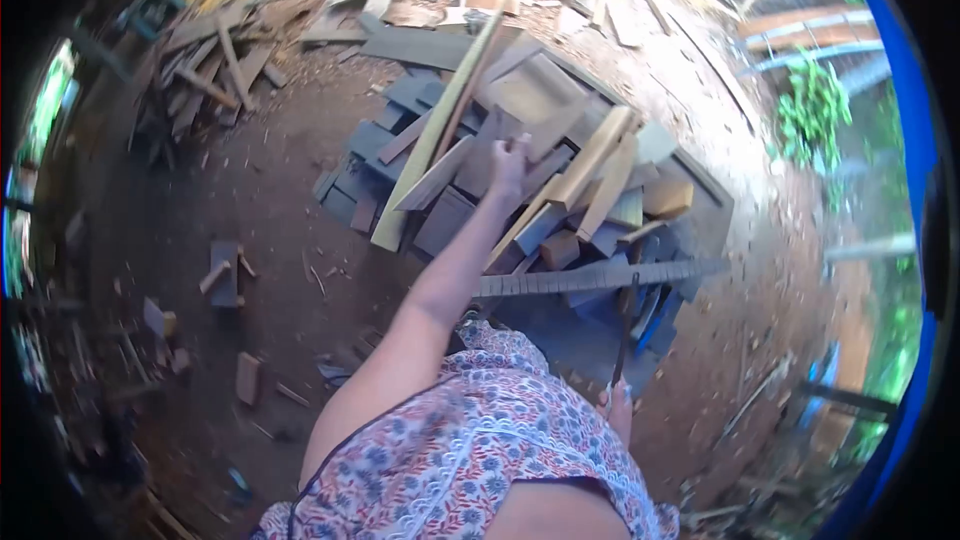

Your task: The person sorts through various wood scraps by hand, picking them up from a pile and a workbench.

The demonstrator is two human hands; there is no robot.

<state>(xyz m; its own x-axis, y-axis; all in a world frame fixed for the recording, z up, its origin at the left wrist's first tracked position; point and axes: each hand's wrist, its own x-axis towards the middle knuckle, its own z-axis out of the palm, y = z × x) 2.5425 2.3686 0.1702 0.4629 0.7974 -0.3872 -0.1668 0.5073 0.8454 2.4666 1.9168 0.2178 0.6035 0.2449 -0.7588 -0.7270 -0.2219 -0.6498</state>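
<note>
Over the pile (592, 168), left hand (510, 157) is curled, hold unclear; near the pile's close edge, right hand (619, 404) grips rod (624, 340), best kept clear of left.

L arm (430, 290) extended fwd, fingers (519, 143) partly curled; R hand (619, 404) low, closed.

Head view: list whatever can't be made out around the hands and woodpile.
All in the head view:
- Left hand: blurred; its grip is unclear.
- Dark rod in the right hand: too thin and blurred to identify.
- Woodpile: lower pieces hidden by upper ones.
- Floral garment: cut off by the bottom edge.
</note>
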